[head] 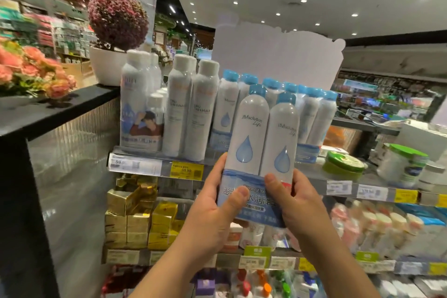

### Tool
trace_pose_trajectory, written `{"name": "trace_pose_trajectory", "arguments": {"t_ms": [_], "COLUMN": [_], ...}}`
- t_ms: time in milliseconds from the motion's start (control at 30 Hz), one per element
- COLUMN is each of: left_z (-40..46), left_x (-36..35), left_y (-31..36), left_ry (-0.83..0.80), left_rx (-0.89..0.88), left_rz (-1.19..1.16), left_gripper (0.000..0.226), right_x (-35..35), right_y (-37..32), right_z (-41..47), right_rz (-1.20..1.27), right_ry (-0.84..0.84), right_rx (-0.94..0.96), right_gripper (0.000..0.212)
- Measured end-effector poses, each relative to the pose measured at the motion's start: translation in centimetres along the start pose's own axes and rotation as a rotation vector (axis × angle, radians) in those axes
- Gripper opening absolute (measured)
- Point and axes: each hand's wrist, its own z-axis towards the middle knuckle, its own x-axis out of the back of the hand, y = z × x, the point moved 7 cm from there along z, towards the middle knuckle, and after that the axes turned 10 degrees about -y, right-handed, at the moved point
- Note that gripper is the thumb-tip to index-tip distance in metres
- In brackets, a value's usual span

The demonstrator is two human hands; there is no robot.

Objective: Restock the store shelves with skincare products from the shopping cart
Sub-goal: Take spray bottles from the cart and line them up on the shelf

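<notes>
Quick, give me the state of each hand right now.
Left hand: grips the lower left of the twin pack of spray bottles.
Right hand: grips the lower right of the same pack.

You hold one twin pack (261, 152) of two blue-capped spray bottles. Behind your grip, four like twin packs (285, 104) stand; to their left, three white-capped packs (179, 109).

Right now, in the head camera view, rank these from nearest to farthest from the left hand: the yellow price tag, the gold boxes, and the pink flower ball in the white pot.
From the left hand:
1. Yellow price tag, on the shelf edge just up and left.
2. Gold boxes, on the lower shelf, further left.
3. Pink flower ball, high up on the left counter.
</notes>
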Motion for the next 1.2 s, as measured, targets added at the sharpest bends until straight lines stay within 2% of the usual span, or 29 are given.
{"name": "trace_pose_trajectory", "arguments": {"t_ms": [67, 200, 333, 467, 633, 767, 833, 1000, 1200], "left_z": [1.1, 3.9, 7.1, 9.4, 10.5, 11.4, 11.9, 12.3, 11.7], "left_x": [0.8, 2.1, 3.1, 3.8, 4.8, 4.9, 5.0, 5.1, 6.0], "left_y": [0.2, 1.1, 2.0, 2.8, 3.8, 5.0, 5.4, 5.0, 2.9], "left_ry": [0.012, 0.020, 0.062, 0.183, 0.390, 0.483, 0.504, 0.449, 0.413], "left_rx": [0.001, -0.005, -0.003, -0.038, -0.089, -0.132, -0.149, -0.157, -0.033], "left_rz": [0.011, 0.076, 0.113, 0.216, 0.512, 0.891, 0.986, 1.021, 0.875], "left_gripper": [0.066, 0.071, 0.073, 0.076, 0.071, 0.068, 0.069, 0.068, 0.069], "right_x": [0.0, 0.4, 0.9, 1.7, 2.2, 2.1, 2.1, 1.7, 0.7], "right_y": [0.0, -0.9, -1.4, -2.5, -2.5, -2.6, -2.8, -2.8, -0.6], "right_z": [1.5, 4.9, 8.9, 12.4, 15.5, 16.7, 17.1, 17.2, 17.7], "right_rz": [0.017, 0.065, 0.102, 0.055, -0.022, -0.039, -0.079, -0.135, -0.242], "right_ry": [-0.035, -0.089, -0.130, -0.165, -0.185, -0.158, -0.116, -0.084, -0.075], "right_rx": [0.009, 0.052, 0.092, 0.142, 0.179, 0.214, 0.260, 0.320, 0.264], "right_gripper": [0.068, 0.047, 0.052, 0.052, 0.061, 0.036, 0.034, 0.038, 0.037]}}
